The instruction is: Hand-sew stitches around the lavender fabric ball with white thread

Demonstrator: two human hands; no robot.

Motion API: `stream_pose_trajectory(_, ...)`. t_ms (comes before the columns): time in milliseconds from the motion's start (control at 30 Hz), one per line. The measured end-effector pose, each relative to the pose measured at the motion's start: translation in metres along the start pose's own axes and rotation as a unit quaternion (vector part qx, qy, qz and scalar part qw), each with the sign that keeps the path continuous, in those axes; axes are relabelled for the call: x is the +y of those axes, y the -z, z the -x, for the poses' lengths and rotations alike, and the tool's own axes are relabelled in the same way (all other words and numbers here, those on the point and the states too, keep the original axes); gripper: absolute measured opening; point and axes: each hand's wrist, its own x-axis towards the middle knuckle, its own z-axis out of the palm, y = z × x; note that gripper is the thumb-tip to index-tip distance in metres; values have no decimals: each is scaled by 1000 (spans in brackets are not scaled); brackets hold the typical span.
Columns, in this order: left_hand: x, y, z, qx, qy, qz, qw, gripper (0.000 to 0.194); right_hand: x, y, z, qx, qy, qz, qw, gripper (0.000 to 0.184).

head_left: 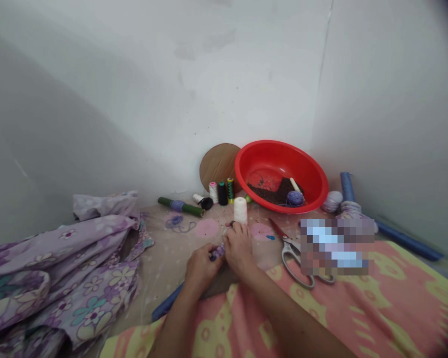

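Note:
My left hand [203,266] is closed, with its fingertips pinching one end of a small purple-and-white piece [218,251]. Whether that piece is cloth or yarn work is too small to tell. At its other end my right hand [239,248] has curled fingers pressed on it, partly hiding it. Just beyond the right fingers stands a white thread cone [240,210]. To the right lie large grey-handled scissors [289,248] with red on a blade. A green stick wound with purple yarn [179,206] rests beyond my left hand, near a loose purple yarn tangle [176,222].
Several thread spools [221,193] stand before a round cardboard disc [220,166]. A red basin [276,144] leans at the wall, holding a purple yarn ball [294,199]. Flowered cloth [97,278] is heaped left; a pink-yellow blanket [343,313] covers the front. One right-hand patch is blurred.

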Motion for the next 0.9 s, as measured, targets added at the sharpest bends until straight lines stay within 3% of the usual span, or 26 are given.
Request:
stream_pose_trajectory(200, 0, 0, -1, -8, -1, 11, 1000, 36, 10, 5, -2, -55, 94, -13, 994, 15)
stream_pose_trajectory(267, 0, -1, -1, -5, 1, 5, 1000, 36, 11, 2, -4, -43, 81, -38, 995, 14)
stream_pose_trajectory(367, -1, -2, -1, -5, 3, 2, 1000, 36, 15, -6, -10, 19, 8, -125, 992, 18)
stream_pose_trajectory(567, -6, -3, -5, -18, 8, 11, 1000, 38, 30, -6, -16, 134, -69, -324, 934, 18)
stream_pose_trajectory(733, -9, -4, -7, -20, 12, 17, 1000, 38, 21, 8, -8, 67, -101, -500, 858, 23)
stream_pose_trajectory(900, -11, -5, -7, -22, 10, 29, 999, 39, 13, 16, -3, 53, -95, -544, 832, 23)
